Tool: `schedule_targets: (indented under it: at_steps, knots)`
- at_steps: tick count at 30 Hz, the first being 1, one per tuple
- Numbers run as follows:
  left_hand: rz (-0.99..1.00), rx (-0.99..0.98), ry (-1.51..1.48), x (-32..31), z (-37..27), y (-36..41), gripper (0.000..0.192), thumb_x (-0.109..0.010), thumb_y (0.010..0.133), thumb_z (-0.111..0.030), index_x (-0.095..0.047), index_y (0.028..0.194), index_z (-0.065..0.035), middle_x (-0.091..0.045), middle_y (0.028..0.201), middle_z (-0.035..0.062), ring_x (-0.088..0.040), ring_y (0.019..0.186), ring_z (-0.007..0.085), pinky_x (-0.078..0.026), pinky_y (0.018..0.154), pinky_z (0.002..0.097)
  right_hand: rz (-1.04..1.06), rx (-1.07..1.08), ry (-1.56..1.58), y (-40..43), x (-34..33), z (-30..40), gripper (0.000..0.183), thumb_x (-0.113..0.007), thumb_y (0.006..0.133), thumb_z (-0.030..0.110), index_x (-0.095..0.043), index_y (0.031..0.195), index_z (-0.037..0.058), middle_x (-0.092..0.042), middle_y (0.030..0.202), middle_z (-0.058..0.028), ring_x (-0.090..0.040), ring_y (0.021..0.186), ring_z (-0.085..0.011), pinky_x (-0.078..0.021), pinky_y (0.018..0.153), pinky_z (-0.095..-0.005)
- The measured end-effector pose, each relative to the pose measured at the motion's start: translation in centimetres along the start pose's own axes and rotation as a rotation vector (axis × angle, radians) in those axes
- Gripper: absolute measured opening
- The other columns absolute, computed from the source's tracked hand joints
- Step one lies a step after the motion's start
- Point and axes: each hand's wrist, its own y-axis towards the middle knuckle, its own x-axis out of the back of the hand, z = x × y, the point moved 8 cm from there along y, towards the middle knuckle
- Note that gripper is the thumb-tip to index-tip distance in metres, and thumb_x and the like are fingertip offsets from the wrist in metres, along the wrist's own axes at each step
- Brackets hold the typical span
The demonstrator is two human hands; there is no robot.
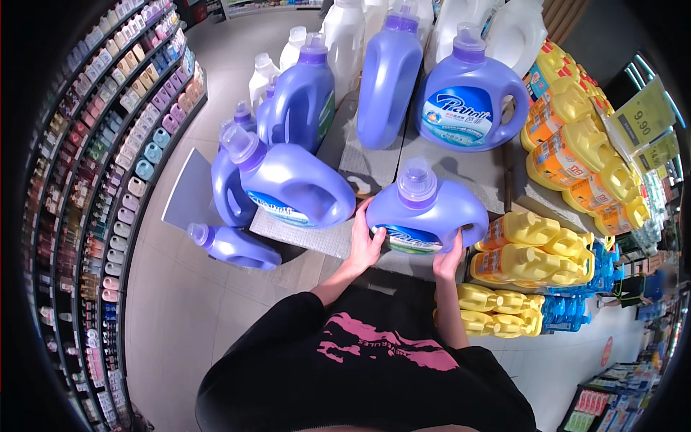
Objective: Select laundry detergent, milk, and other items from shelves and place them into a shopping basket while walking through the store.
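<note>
Both my hands hold a purple laundry detergent jug [426, 216] with a clear cap, upright at the near edge of a grey display platform [307, 233]. My left hand [368, 237] grips its left side, the thumb lying across the front label. On the right side, by the jug's handle, is my right hand [449, 258], its fingers partly hidden. Just left stands another purple jug [302, 186], its label facing me. Farther back are a purple jug turned edge-on [390, 86] and one with its label forward [469, 102].
Yellow bottle packs [534, 264] and blue bottles [567, 313] are stacked at the right, below price signs [642, 116]. White jugs [345, 43] stand at the back. A smaller purple bottle [243, 245] is at the platform's left corner. Long store shelves [129, 135] curve along the left.
</note>
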Motion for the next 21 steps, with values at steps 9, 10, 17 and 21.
schedule_targets:
  at_steps: [9,10,17,21]
  knots:
    - [-0.139,0.159,-0.259,-0.8,4.9,0.7,0.065,-0.031,0.093,-0.050,-0.052,0.113,0.0086,-0.059,0.108,0.0169,-0.054,0.101,0.0228,-0.039,0.090,0.0330,-0.101,0.147,0.021,0.0,0.5,-0.3,0.025,-0.051,0.090,0.015,-0.055,0.110,0.0013,-0.057,0.107,-0.0059,-0.053,0.103,-0.0166,-0.0396,0.093,-0.0319]
    - [-0.171,0.188,-0.307,-0.9,4.8,0.7,0.064,-0.029,0.095,-0.048,-0.053,0.112,0.0089,-0.060,0.106,0.0167,-0.055,0.100,0.0228,-0.039,0.090,0.0330,-0.117,0.160,0.024,0.1,0.8,-0.4,0.025,-0.050,0.089,0.015,-0.054,0.110,0.0006,-0.057,0.107,-0.0062,-0.054,0.101,-0.0167,-0.0397,0.092,-0.0316]
    - [-0.230,0.178,-0.088,-0.3,4.4,0.5,0.054,-0.025,0.097,-0.037,-0.057,0.107,0.0056,-0.063,0.095,0.0148,-0.057,0.090,0.0218,-0.041,0.084,0.0344,-0.179,0.206,-0.085,-0.8,1.6,0.1,0.025,-0.049,0.087,0.018,-0.058,0.101,0.0004,-0.058,0.096,-0.0052,-0.056,0.094,-0.0170,-0.0430,0.084,-0.0316]
    - [-0.222,0.202,-0.201,-0.8,2.1,0.3,0.051,-0.025,0.098,-0.035,-0.057,0.102,0.0047,-0.062,0.091,0.0137,-0.057,0.088,0.0204,-0.042,0.082,0.0327,-0.215,0.218,-0.021,-2.4,0.8,1.8,0.024,-0.048,0.086,0.017,-0.060,0.095,-0.0017,-0.059,0.092,-0.0059,-0.056,0.091,-0.0173,-0.0436,0.082,-0.0312]
